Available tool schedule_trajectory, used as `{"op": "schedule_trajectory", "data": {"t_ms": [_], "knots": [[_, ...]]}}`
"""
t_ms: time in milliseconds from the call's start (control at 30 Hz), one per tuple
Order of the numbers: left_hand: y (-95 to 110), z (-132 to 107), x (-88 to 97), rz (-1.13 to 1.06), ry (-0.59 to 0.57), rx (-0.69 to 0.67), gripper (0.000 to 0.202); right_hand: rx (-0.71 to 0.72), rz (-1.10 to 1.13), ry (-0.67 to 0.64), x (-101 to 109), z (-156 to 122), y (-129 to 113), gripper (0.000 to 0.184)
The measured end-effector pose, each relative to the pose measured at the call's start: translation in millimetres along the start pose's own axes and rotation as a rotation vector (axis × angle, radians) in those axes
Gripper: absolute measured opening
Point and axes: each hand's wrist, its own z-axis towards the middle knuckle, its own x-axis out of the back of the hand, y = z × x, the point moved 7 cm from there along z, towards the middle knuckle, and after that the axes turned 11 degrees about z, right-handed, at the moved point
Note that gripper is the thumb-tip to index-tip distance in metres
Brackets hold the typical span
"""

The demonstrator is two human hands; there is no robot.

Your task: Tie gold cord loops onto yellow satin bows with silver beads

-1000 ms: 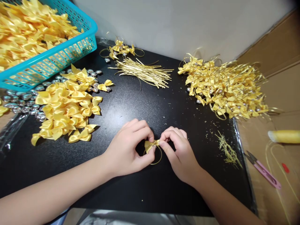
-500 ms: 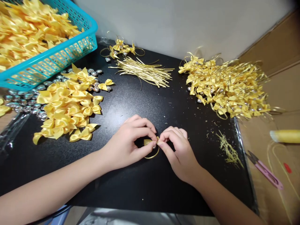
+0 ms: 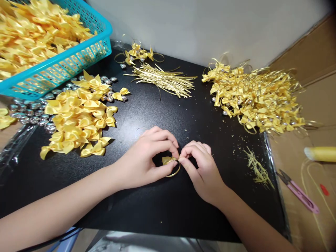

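My left hand (image 3: 145, 159) and my right hand (image 3: 202, 169) meet over the middle of the black table (image 3: 157, 203). Between their pinched fingertips sits a small yellow ribbon bow (image 3: 168, 161) with a loop of gold cord (image 3: 174, 172) hanging under it. Both hands are closed on the bow, thumbs and forefingers pressed together at its centre. To the left lies a pile of plain yellow bows (image 3: 78, 117). A pile of bows with gold loops (image 3: 257, 99) lies at the right.
A teal basket (image 3: 60, 66) full of yellow bows stands at the back left, with silver beads (image 3: 28, 115) below it. A bundle of cut gold cords (image 3: 164, 78) lies at the back. Cord scraps (image 3: 258, 171), pink snips (image 3: 299, 192) and a yellow spool (image 3: 321, 153) lie at the right.
Both hands have shifted slightly up the table with the bow. The fingers have drawn closer together on it, and the gold loop has become smaller.
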Motion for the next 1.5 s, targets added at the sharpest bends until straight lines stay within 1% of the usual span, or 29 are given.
{"op": "schedule_trajectory", "data": {"t_ms": [233, 500, 600, 733, 933, 1167, 1233, 1333, 1400, 1500], "knots": [[-5.7, 0.3, -6.7, 0.065, -0.029, 0.019, 0.009, 0.012, 0.012, 0.002, -0.4, -0.3, 0.9, 0.013], [-5.6, 0.6, -4.8, 0.070, -0.031, 0.044, 0.005, 0.011, 0.013, 0.003, 1.0, -0.2, 0.4, 0.013], [-3.0, 0.7, -3.1, 0.009, -0.026, 0.023, 0.008, 0.005, 0.010, -0.002, 0.8, -0.2, 0.5, 0.012], [-1.4, 0.5, -4.7, -0.033, -0.018, 0.003, 0.008, 0.012, 0.014, 0.001, 0.9, -0.1, -0.6, 0.012], [-0.9, 0.0, -10.1, 0.053, -0.037, -0.017, 0.014, 0.014, -0.003, -0.007, 0.1, -0.4, -0.3, 0.014], [0.4, -1.2, -2.6, 0.150, -0.032, -0.081, 0.014, 0.027, -0.003, -0.003, 2.6, -0.5, 0.1, 0.013], [-0.4, -0.6, -0.7, 0.126, -0.020, -0.063, 0.015, 0.021, -0.011, -0.008, 2.3, -0.4, 0.6, 0.013], [-1.3, 1.1, -0.6, 0.022, -0.017, -0.025, 0.013, 0.011, -0.016, -0.006, 2.1, -0.2, 1.2, 0.014], [-1.6, 2.0, -2.5, -0.041, -0.031, -0.007, 0.009, 0.011, -0.016, -0.004, 2.0, -0.1, 1.2, 0.014], [-2.2, 2.2, -5.5, -0.079, -0.055, 0.005, 0.008, 0.013, -0.009, -0.008, 1.8, -0.2, 1.1, 0.013]]}}
